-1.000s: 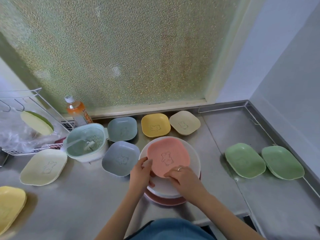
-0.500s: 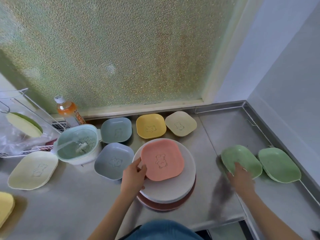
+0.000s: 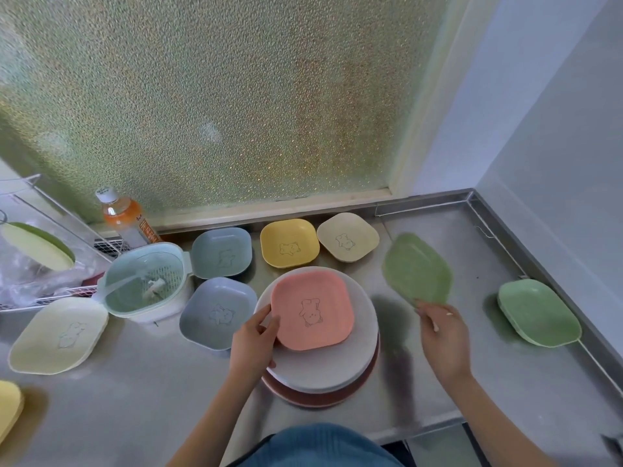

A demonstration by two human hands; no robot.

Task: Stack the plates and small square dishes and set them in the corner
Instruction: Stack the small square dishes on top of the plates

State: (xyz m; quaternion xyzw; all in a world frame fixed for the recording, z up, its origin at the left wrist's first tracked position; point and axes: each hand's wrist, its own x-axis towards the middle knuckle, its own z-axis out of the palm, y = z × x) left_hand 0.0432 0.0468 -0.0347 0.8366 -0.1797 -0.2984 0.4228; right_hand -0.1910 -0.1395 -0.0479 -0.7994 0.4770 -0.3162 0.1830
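Note:
A pink square dish (image 3: 313,310) lies on a stack of round plates (image 3: 323,367), a white one over a reddish one. My left hand (image 3: 254,338) holds the pink dish by its left edge. My right hand (image 3: 441,338) pinches the near edge of a green dish (image 3: 416,269) and holds it tilted above the counter. A second green dish (image 3: 537,311) rests at the right. Two blue-grey dishes (image 3: 220,252) (image 3: 217,313), a yellow dish (image 3: 290,242) and a beige dish (image 3: 347,236) sit behind and left of the stack.
A pale green strainer bowl (image 3: 145,281), an orange drink bottle (image 3: 126,215) and a wire rack (image 3: 37,261) stand at the left. A cream dish (image 3: 59,335) and a yellow dish (image 3: 8,406) lie near the left edge. The steel counter's corner (image 3: 468,197) is at the back right.
My right hand left the pink dish, reached right, took the nearer green dish and lifted it tilted off the counter toward the stack. My left hand stayed on the pink dish.

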